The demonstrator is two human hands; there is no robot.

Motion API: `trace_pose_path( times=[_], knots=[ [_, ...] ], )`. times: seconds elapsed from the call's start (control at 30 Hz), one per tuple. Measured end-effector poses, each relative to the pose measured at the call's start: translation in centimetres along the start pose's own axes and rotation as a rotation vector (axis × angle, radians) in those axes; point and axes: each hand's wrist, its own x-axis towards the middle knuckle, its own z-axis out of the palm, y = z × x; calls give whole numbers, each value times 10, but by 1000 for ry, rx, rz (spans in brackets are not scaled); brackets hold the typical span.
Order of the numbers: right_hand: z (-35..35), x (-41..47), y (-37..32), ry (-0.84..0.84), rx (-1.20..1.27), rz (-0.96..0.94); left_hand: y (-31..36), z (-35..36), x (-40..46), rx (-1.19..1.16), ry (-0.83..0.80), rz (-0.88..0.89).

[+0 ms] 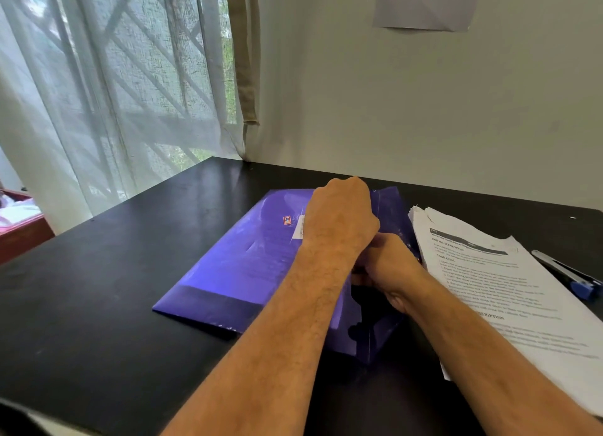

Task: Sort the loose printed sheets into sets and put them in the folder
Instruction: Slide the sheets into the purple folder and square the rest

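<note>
A translucent purple folder [238, 262] lies flat on the black table [98, 289], and printed text shows through its cover. My left hand [339, 217] reaches across its far right part, knuckles up, fingers curled down over the raised flap [388, 204]. Tucked under that wrist, my right hand [391, 269] curls its fingers at the folder's right edge; its fingertips are hidden. A stack of loose printed sheets [496, 289] lies just right of the folder, top page face up.
A blue and silver tool [569, 275] lies right of the sheets near the table edge. The wall stands close behind the table, with a paper notice [427, 5] on it. A sheer curtain [114, 93] hangs at left, above a red box [19, 230].
</note>
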Motion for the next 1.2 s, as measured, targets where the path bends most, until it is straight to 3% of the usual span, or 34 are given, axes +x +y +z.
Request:
trace_pose_path(
  times=[0.2, 0.47, 0.7, 0.87, 0.97, 1.2],
  knots=[
    [-2, 3, -2, 15, 58, 17, -9, 3, 5, -19, 39, -48],
    [0, 2, 4, 82, -135, -63, -8, 9, 6, -23, -36, -71],
    [-45, -3, -12, 466, -387, -193, 2, 25, -6, 53, -188, -26],
    [-102, -18, -13, 600, -547, -215, 30, 40, -23, -253, -166, 73],
    [-138, -31, -15, 599, -666, -132, 48, 51, -36, -263, -219, 172],
    [-188, -42, 9, 578, -947, 150, 57, 64, -37, -324, -261, -36]
  ],
)
